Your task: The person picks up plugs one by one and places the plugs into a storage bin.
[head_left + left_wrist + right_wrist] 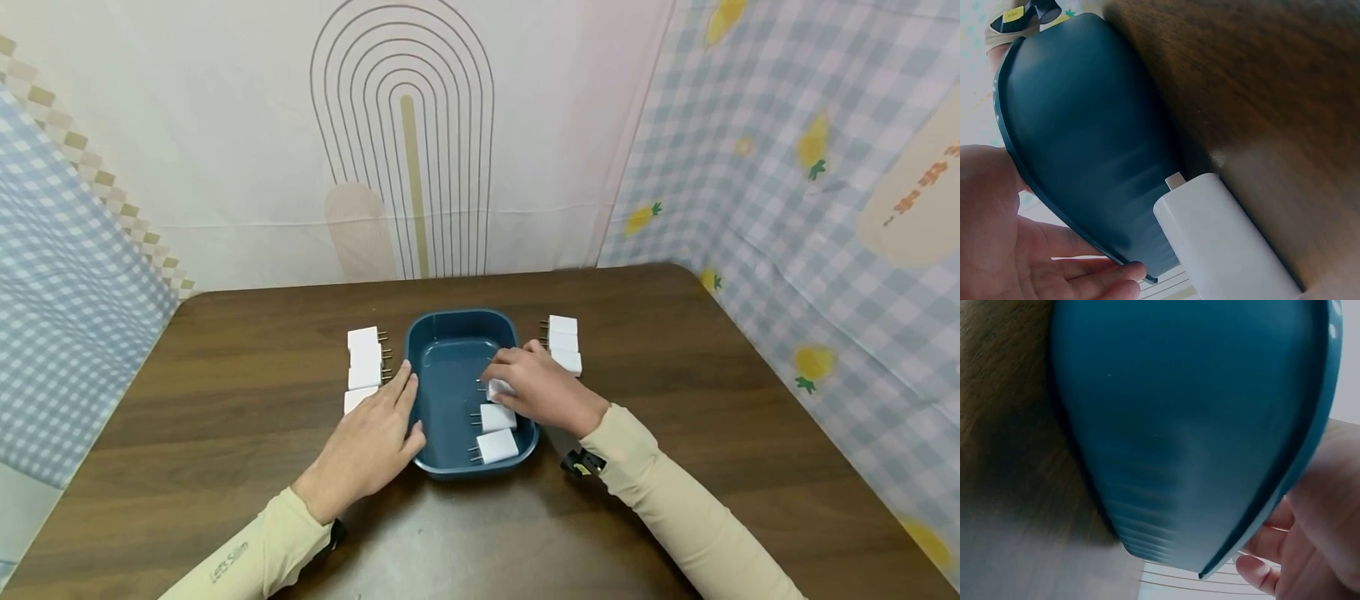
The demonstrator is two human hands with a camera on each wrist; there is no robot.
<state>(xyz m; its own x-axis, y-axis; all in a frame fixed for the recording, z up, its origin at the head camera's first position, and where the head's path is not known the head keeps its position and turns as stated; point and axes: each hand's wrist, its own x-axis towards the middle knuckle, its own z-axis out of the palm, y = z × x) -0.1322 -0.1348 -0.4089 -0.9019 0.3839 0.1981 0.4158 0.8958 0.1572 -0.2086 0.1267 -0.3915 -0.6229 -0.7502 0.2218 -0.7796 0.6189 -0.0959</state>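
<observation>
A dark teal rectangular tray stands on the table between both hands. My left hand rests along its left rim, fingers fairly straight and thumb spread; the left wrist view shows the fingers at the rim too. My right hand reaches over the right rim and pinches a white plug adapter inside the tray, its prongs pointing left. Nearer me in the tray lie two more white plug adapters, prongs also to the left. In the right wrist view, the tray's outer wall hides the held adapter.
Left of the tray, a column of several white adapters lies with prongs toward the tray, partly behind my left hand. Several more adapters lie to the right, beyond my right hand. Patterned cloths hang behind the brown wooden table.
</observation>
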